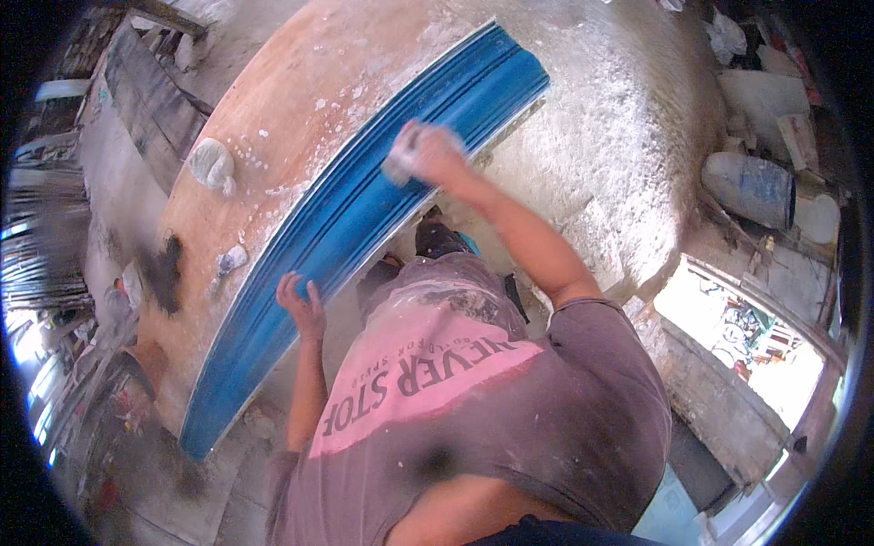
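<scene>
A long blue moulding form (pixel 355 205) with lengthwise grooves lies diagonally in front of me, its lower left end tapering in a curve. My right hand (pixel 430 155) is closed on a pale wadded rag (pixel 398 166) and presses it onto the grooved surface; motion blurs both. At the form's near edge, further left, my left hand (pixel 302 305) has its fingers apart and slightly bent, holding nothing. Beyond the form, a white bundled cloth (pixel 212 166) rests on the orange-brown tabletop (pixel 264 100). A small whitish item (pixel 230 260), its kind unclear, lies closer to the form.
White splashes speckle the tabletop along the form's far edge. To the right, the pale surface (pixel 610 136) is crusted with white. A blue barrel (pixel 748 189) lies on its side at far right, above a bright opening (pixel 742 337). Dark stacked slats (pixel 45 237) line the left.
</scene>
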`<state>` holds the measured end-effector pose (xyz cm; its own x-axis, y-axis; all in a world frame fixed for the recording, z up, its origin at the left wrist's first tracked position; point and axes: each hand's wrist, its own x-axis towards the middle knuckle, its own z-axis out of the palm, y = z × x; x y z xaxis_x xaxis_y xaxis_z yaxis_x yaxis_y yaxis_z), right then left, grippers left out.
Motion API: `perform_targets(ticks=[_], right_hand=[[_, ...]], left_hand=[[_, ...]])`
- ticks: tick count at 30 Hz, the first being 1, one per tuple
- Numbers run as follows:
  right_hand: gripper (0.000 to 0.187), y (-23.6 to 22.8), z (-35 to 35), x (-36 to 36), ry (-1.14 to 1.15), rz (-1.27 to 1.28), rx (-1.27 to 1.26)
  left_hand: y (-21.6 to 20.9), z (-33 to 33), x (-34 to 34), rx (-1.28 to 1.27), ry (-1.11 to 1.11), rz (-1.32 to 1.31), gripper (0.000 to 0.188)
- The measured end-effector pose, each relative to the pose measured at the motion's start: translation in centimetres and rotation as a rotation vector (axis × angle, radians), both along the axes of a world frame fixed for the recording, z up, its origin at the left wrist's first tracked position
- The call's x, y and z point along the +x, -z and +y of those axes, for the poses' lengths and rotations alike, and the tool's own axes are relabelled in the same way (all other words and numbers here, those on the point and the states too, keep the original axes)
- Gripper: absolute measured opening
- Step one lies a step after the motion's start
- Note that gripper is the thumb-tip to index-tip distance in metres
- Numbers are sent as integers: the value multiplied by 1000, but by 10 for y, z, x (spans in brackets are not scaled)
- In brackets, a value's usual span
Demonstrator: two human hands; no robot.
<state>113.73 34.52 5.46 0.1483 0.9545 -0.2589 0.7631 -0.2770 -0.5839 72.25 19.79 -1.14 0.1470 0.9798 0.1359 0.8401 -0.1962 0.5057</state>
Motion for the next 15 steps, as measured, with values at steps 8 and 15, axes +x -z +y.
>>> perform_targets(ticks=[8,15], right_hand=[[37,25,88,332,242,-521,625],[20,-27,-30,105,-307,386,192]], left_hand=[[-16,74,124,125,92,-238,27],[-3,69,133,213,-100,-303,30]])
